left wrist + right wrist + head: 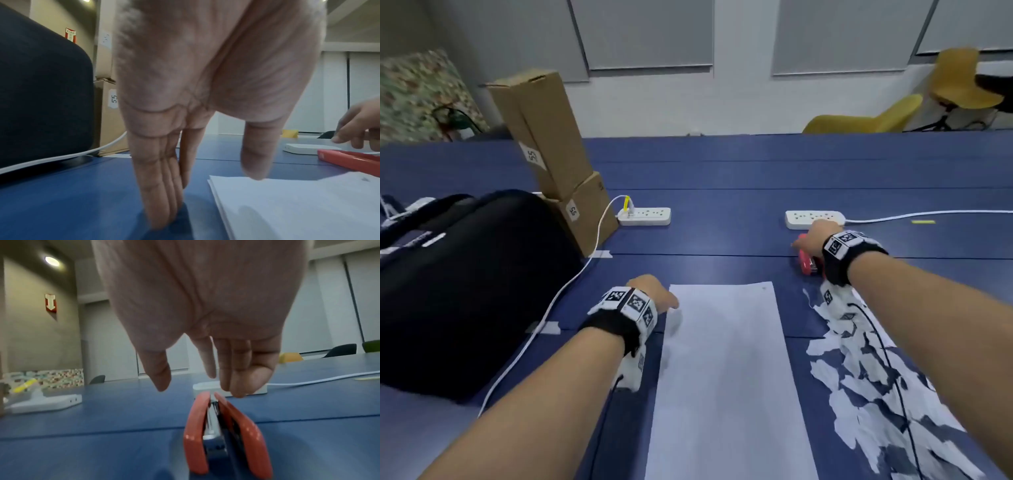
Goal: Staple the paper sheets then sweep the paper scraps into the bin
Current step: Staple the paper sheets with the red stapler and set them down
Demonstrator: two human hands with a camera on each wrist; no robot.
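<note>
A stack of white paper sheets (722, 359) (298, 207) lies in front of me on the blue table (722, 205). My left hand (654, 294) (205, 194) is at the stack's far left corner, fingers straight and touching the table, thumb tip on the paper. A red stapler (806, 263) (222, 434) (349, 160) lies on its side beyond the stack's far right corner. My right hand (811, 236) (199, 389) hovers just over it with relaxed fingers and grips nothing. Several torn white paper scraps (876, 394) are spread on the table right of the stack, under my right forearm.
A black bag (465, 281) and stacked cardboard boxes (551, 154) fill the left side. Two white power strips (644, 216) (813, 218) lie further back, with a white cable (571, 284) running along the bag. Yellow chairs (866, 118) stand behind the table. No bin shows.
</note>
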